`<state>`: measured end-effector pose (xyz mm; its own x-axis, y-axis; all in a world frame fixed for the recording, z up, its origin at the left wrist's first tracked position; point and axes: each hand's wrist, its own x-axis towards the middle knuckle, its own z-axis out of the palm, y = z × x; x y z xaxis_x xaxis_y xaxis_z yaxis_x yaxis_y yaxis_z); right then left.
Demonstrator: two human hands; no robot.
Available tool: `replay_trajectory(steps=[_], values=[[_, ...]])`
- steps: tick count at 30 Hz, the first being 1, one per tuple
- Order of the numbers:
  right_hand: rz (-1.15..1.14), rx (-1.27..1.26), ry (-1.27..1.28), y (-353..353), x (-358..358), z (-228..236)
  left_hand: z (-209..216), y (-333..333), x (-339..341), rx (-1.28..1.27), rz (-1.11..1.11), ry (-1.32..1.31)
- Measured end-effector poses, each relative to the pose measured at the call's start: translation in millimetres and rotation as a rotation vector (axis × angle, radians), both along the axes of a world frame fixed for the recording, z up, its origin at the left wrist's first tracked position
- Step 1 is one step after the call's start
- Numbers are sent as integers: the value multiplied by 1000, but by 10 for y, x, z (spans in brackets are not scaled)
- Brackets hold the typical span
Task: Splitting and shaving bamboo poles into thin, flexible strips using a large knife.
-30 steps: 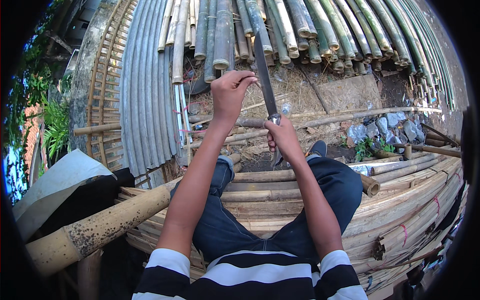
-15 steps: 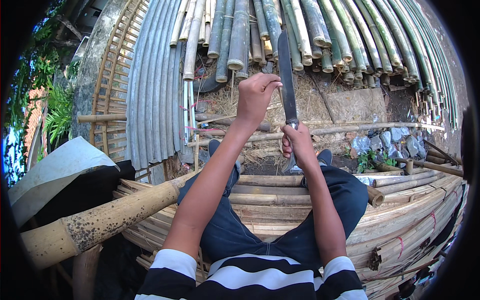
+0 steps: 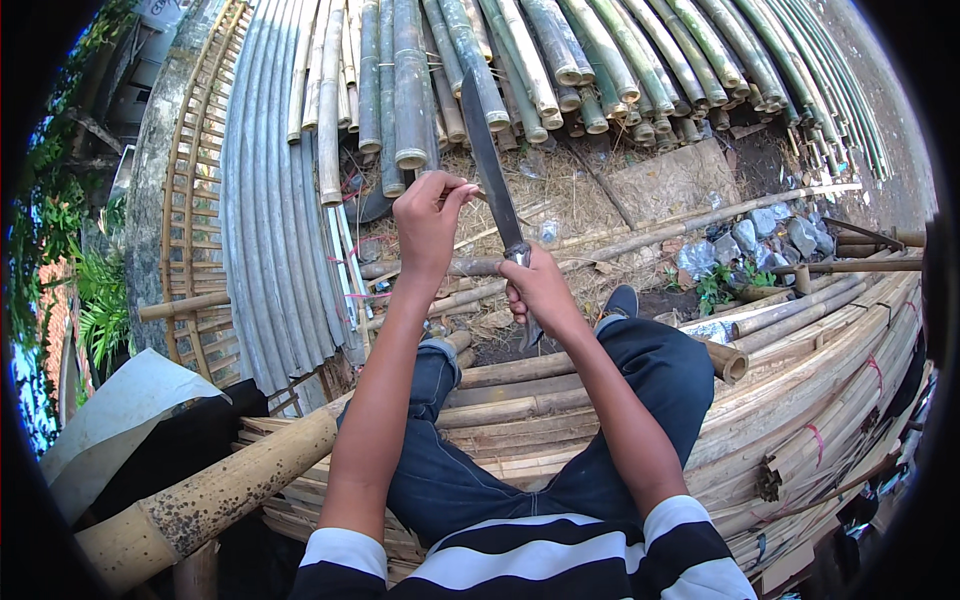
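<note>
My right hand point(image 3: 540, 292) is wrapped round the handle of a machete point(image 3: 490, 165), held up in front of my knees with its long dark blade tilted to the left. Beside the blade, my left hand point(image 3: 428, 228) is closed in a pinch, thumb and fingertips together. A thin sliver of bamboo point(image 3: 482, 195) seems to stick out of that pinch toward the blade; its other end is hard to make out. My left fingertips are very near the flat of the blade, and whether they touch it I cannot tell.
Bamboo poles point(image 3: 410, 100) lie stacked ahead, cut ends facing me. Corrugated sheeting point(image 3: 270, 240) and a bamboo ladder-like frame point(image 3: 195, 200) stand at left. A thick spotted bamboo point(image 3: 230, 490) lies by my left side. Split bamboo point(image 3: 800, 430) is beneath me; rocks point(image 3: 745, 235) lie ahead right.
The view has swung a little, so the surroundings sit farther left. The machete blade leans more to the left, and my left hand has moved left with it. Both hands keep their grip.
</note>
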<state>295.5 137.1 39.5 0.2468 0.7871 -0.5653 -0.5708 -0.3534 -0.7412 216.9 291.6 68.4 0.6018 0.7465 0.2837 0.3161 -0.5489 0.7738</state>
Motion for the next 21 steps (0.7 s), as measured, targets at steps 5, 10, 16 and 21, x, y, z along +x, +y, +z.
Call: replay_trajectory(steps=[5, 10, 16, 21], values=[[-37, -44, -86, -40, 9, -304, 25, -65, 112, -9, -32, -55], [-48, -106, -21, -48, 35, -333, 32, -96, 136, -37, -62, -4], [-89, 31, 101, -28, 68, -93, 3, -137, 161, -64, -12, -8], [-80, -52, -55, -53, 105, -223, -39, -158, 163, -63, -11, -10]])
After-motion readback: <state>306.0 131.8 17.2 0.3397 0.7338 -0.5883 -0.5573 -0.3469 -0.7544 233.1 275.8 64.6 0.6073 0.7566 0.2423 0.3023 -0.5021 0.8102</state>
